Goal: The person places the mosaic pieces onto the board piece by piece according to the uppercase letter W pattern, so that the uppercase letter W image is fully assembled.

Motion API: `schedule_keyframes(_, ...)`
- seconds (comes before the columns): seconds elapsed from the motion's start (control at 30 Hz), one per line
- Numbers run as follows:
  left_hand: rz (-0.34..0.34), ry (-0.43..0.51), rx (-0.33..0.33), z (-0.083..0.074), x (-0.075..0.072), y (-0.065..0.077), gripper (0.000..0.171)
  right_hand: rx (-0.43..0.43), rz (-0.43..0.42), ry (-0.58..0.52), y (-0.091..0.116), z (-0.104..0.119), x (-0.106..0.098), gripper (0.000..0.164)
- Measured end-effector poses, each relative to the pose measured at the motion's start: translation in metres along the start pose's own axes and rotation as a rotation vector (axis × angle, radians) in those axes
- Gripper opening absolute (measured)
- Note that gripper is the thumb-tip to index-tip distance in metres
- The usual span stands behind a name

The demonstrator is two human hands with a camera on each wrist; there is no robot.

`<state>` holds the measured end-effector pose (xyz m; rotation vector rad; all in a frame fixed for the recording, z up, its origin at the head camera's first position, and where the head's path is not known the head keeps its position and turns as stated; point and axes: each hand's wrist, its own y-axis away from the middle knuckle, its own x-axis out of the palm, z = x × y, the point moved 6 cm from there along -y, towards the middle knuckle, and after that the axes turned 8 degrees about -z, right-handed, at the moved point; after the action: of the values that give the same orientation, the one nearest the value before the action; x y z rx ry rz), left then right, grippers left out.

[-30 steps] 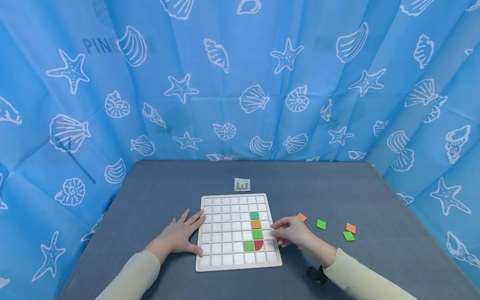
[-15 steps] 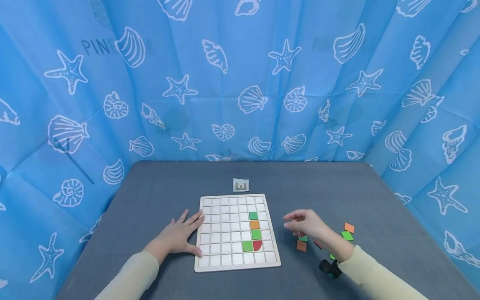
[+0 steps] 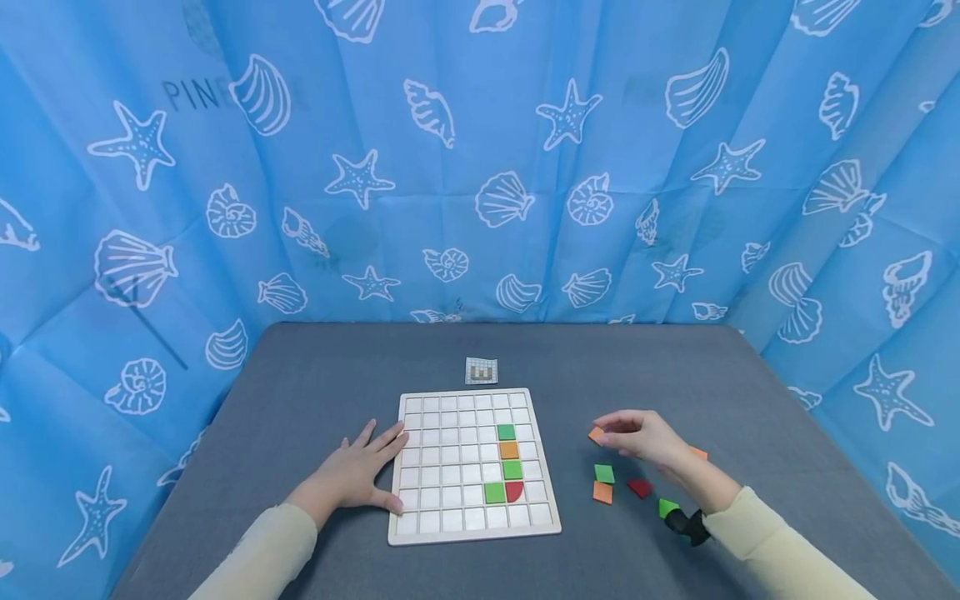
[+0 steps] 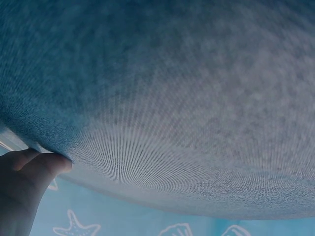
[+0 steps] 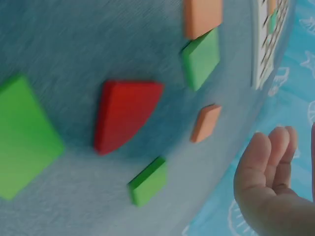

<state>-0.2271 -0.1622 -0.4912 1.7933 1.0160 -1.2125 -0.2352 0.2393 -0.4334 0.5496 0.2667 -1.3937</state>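
My left hand rests with spread fingers at the left edge of a white grid board. Green squares, an orange square and a red quarter-round tile sit in cells toward the board's right side. My right hand is over the table right of the board, fingertips at an orange tile. In the right wrist view, the fingers of the right hand are loosely bent and hold nothing; an orange tile lies on the cloth apart from them. Only part of the left hand shows in the left wrist view.
Near the right hand lie a green tile, another orange tile, a red quarter-round tile and a green tile. A small pattern card lies behind the board on the grey table. Blue curtains surround it.
The right hand has moved right, away from the board's edge to the loose tiles, uncovering several of them. The left hand and the tiles on the board stay as they were.
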Motion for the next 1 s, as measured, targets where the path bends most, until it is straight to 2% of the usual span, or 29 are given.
schedule_keyframes(0.23,-0.004,-0.002,0.004,0.0,0.0,0.0,0.109,-0.084,0.008,0.037,-0.01,-0.008,-0.008,0.047)
schedule_keyframes(0.33,-0.002,0.002,0.005,0.0,0.0,0.0,0.109,-0.12,0.043,0.08,-0.015,-0.01,-0.008,0.05)
schedule_keyframes(0.67,0.003,-0.007,0.001,0.001,0.002,-0.001,0.109,-0.158,0.169,0.214,-0.035,-0.026,-0.005,0.048)
schedule_keyframes(1.0,-0.008,-0.018,-0.002,0.002,0.003,-0.001,0.11,-0.104,0.2,0.231,-0.05,-0.03,-0.005,0.042)
